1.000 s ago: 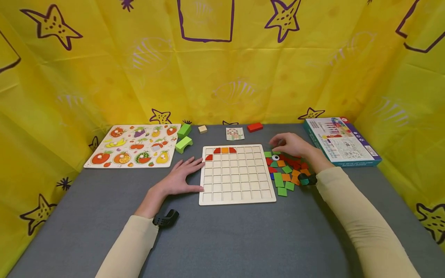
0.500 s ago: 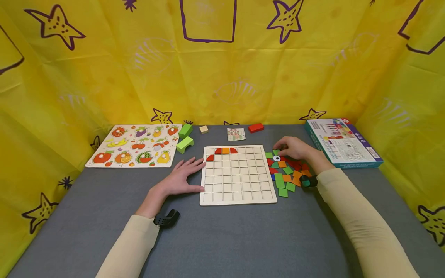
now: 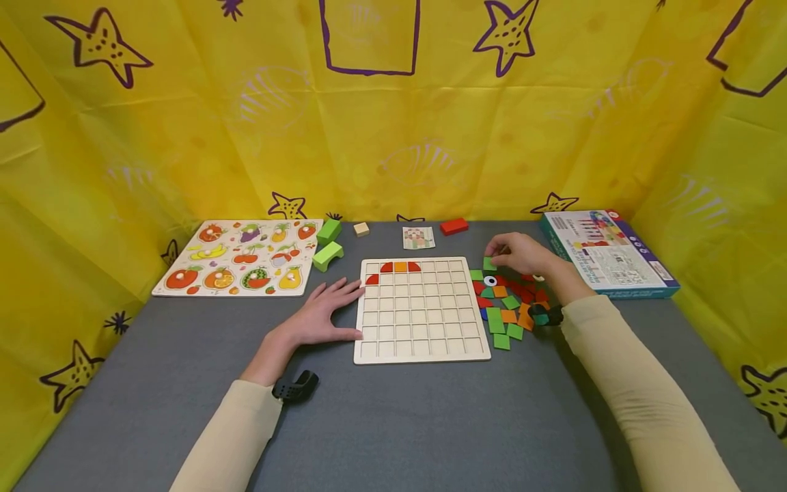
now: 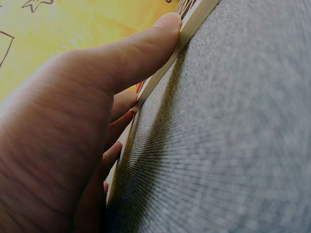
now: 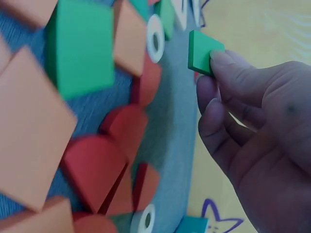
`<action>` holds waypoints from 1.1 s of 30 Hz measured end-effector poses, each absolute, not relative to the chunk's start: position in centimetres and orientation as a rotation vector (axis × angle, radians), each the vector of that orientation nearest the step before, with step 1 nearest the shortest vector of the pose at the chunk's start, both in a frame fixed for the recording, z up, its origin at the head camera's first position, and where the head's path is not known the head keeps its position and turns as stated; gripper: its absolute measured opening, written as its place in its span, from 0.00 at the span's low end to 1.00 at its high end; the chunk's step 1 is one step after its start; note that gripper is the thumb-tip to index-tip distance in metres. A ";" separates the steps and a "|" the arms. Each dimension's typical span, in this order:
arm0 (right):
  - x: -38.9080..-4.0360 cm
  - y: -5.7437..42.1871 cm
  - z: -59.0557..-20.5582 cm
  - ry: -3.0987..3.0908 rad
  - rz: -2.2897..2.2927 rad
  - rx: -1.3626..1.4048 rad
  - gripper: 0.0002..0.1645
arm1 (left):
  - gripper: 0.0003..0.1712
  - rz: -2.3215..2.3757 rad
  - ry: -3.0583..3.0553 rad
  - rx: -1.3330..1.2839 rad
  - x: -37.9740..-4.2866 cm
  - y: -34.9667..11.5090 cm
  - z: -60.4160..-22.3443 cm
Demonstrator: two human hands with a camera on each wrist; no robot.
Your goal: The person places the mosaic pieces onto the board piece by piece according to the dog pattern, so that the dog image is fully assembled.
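While the left hand (image 3: 324,316), outstretched, touched the board (image 3: 424,358) beside it, where only four tiles (image 3: 401,267) sat and most squares (image 3: 418,316) were bare, the right hand (image 3: 521,254) pinched a green tile (image 5: 202,53) near many unplaced loose pieces (image 3: 495,320).

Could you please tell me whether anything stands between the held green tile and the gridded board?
Nothing visible rises in the way: the right hand pinches the green tile off the table, and the loose pieces beside the board look low and flat.
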State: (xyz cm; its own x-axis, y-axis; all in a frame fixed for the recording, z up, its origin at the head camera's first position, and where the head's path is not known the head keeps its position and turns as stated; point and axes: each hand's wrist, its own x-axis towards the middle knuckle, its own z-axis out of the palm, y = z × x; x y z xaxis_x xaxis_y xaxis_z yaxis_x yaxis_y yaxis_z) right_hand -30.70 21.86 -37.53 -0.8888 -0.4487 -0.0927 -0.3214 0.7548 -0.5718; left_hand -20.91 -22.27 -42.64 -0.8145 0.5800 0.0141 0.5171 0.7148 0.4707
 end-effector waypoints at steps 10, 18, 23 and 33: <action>-29.6 17.6 -36.5 2.665 -0.946 -0.729 0.07 | 0.55 0.707 2.795 0.905 -20.8 -22.3 -42.5; -29.5 13.8 -36.9 2.591 -1.037 -0.812 0.06 | 0.55 0.706 2.789 0.899 -20.7 -22.2 -42.6; -29.3 11.0 -37.3 2.545 -1.060 -0.870 0.05 | 0.55 0.709 2.780 0.893 -20.8 -22.2 -42.6; -28.8 5.9 -37.8 2.534 -1.048 -0.996 0.04 | 0.55 0.700 2.775 0.883 -20.8 -22.2 -42.4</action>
